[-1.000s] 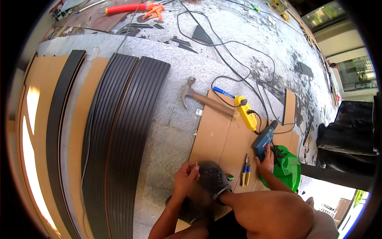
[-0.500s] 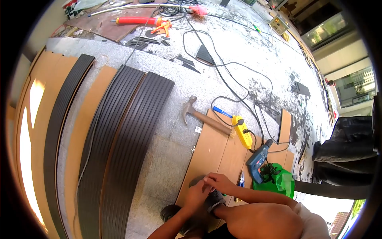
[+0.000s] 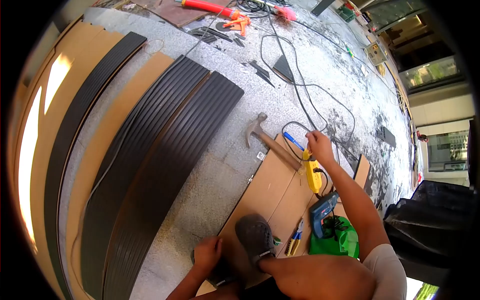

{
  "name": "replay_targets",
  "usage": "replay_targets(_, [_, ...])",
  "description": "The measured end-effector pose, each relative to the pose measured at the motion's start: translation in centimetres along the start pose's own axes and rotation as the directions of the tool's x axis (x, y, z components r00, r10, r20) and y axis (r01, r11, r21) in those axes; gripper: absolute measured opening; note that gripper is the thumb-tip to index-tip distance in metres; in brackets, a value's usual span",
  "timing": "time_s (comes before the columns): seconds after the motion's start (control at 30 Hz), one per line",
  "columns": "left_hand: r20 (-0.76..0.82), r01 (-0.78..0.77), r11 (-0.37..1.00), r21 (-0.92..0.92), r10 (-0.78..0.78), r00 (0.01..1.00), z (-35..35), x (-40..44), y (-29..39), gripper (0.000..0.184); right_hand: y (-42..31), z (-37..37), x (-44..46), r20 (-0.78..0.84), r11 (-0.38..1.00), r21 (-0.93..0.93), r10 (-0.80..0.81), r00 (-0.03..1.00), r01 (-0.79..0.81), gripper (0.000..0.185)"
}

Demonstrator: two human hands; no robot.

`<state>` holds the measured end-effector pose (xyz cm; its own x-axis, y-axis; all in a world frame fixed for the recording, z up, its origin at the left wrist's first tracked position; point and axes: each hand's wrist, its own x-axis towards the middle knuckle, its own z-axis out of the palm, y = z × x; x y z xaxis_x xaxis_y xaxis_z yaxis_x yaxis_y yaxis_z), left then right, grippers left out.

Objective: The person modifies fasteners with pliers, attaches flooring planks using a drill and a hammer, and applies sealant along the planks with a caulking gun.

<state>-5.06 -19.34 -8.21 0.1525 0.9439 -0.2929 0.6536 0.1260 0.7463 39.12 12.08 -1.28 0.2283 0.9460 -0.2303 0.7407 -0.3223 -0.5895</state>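
Note:
My right hand (image 3: pixel 319 146) is stretched forward over the upper end of a yellow power strip (image 3: pixel 313 177). Its fingers are pinched together beside a black cable, and what lies between them is hidden. A black plug sits in the strip's lower part. My left hand (image 3: pixel 206 254) is low by my feet, fingers curled in, near a dark shoe (image 3: pixel 252 235); I cannot make out anything in it. Left of the strip lies a claw hammer (image 3: pixel 274 144), its handle end near the strip. A blue-handled tool (image 3: pixel 293 141) rests just above.
A blue drill (image 3: pixel 322 215) lies against a green bag (image 3: pixel 332 241), with pliers (image 3: pixel 295 239) beside them on brown boards (image 3: pixel 265 192). Long dark grooved planks (image 3: pixel 175 165) stretch along the left. Farther off are a red caulking gun (image 3: pixel 207 7) and looping black cables (image 3: pixel 295 65).
My hands have parted from over the shoe. The right one reached forward to the power strip; the left drew down and left. The camera view has shifted.

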Motion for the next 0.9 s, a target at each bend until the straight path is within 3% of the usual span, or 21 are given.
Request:
replay_targets(0.03, [0.005,0.017,1.000,-0.005,-0.017,1.000,0.2,-0.7,-0.5,0.012,1.1,-0.5,2.0,-0.033,0.999,-0.047,-0.014,0.999,0.013,0.029])
replay_targets(0.1, [-0.058,-0.151,0.986,0.066,0.155,0.986,0.4,-1.6,-1.0,0.011,1.0,-1.0,3.9,-0.081,0.994,-0.110,-0.014,0.997,0.005,0.029])
replay_targets(0.13, [-0.059,-0.141,0.988,0.064,0.145,0.988,0.4,-1.9,-0.9,0.011,2.6,-0.8,5.0,-0.150,0.946,-0.317,-0.116,0.982,0.063,0.032])
replay_targets(0.17, [-0.055,-0.161,0.979,0.129,0.169,0.984,0.6,-1.7,-0.5,0.012,3.3,0.3,5.4,-0.143,0.946,-0.317,-0.122,0.982,0.071,0.032])
replay_targets(0.23, [-0.052,-0.174,0.966,0.192,0.188,0.981,0.6,-1.4,-0.2,0.013,4.2,1.7,4.9,-0.230,0.683,-0.696,-0.503,0.833,0.221,0.036])
replay_targets(0.27, [-0.046,-0.183,0.957,0.226,0.198,0.979,0.7,-1.2,-0.2,0.015,2.7,2.5,3.7,-0.161,0.856,-0.474,-0.315,0.935,0.207,0.037])
replay_targets(0.3, [-0.041,-0.190,0.947,0.260,0.208,0.977,0.8,-1.0,-0.2,0.016,0.4,3.1,2.3,-0.003,0.938,-0.317,-0.150,0.989,0.141,0.038])
replay_targets(0.33, [-0.050,-0.183,0.948,0.260,0.203,0.978,0.7,-0.8,0.2,0.016,-1.6,4.0,0.9,0.130,0.941,-0.318,-0.075,0.989,0.113,0.039])
replay_targets(0.37, [-0.073,-0.194,0.935,0.297,0.225,0.972,0.3,-0.6,0.7,0.016,-0.8,5.1,0.2,0.217,0.887,-0.315,-0.280,0.935,0.338,0.039])
replay_targets(0.4, [-0.098,-0.207,0.918,0.338,0.253,0.963,-0.2,-0.3,0.9,0.016,-2.2,5.9,-1.3,0.244,0.776,-0.453,-0.366,0.898,0.440,0.035])
replay_targets(0.43, [-0.120,-0.206,0.915,0.346,0.261,0.958,-0.1,-0.2,0.7,0.016,-1.5,6.6,-1.3,0.302,0.746,-0.429,-0.413,0.859,0.509,0.033])
replay_targets(0.5, [-0.057,-0.166,0.941,0.294,0.191,0.980,1.1,-0.6,0.2,0.021,-0.4,7.9,-1.1,0.293,0.739,-0.466,-0.390,0.873,0.487,0.039])
replay_targets(0.57, [-0.067,-0.162,0.941,0.297,0.190,0.980,1.1,-0.4,0.3,0.020,-1.1,7.7,-1.2,0.345,0.628,-0.551,-0.428,0.835,0.549,0.042])
replay_targets(0.7, [-0.062,-0.164,0.945,0.284,0.189,0.980,0.8,-0.4,0.2,0.021,-2.0,7.7,0.0,0.404,0.616,-0.535,-0.414,0.816,0.578,0.042])
replay_targets(0.77, [-0.060,-0.155,0.946,0.284,0.179,0.982,0.7,-0.6,0.3,0.021,-4.1,6.5,0.5,0.493,0.881,-0.315,-0.165,0.854,0.352,0.039])
replay_targets(0.8, [-0.052,-0.142,0.952,0.272,0.162,0.985,0.5,-0.4,0.5,0.022,-6.2,6.1,-0.6,0.547,0.990,0.000,0.118,0.829,-0.141,0.037])
replay_targets(0.83, [-0.034,-0.132,0.958,0.255,0.145,0.989,0.5,-0.6,0.6,0.023,-5.6,6.3,-0.5,0.650,0.959,0.052,0.179,0.738,-0.278,0.037])
replay_targets(0.9, [-0.002,-0.115,0.960,0.257,0.119,0.993,0.6,-0.3,0.5,0.024,-5.7,6.6,-1.3,0.682,0.981,0.038,0.114,0.722,-0.190,0.033])
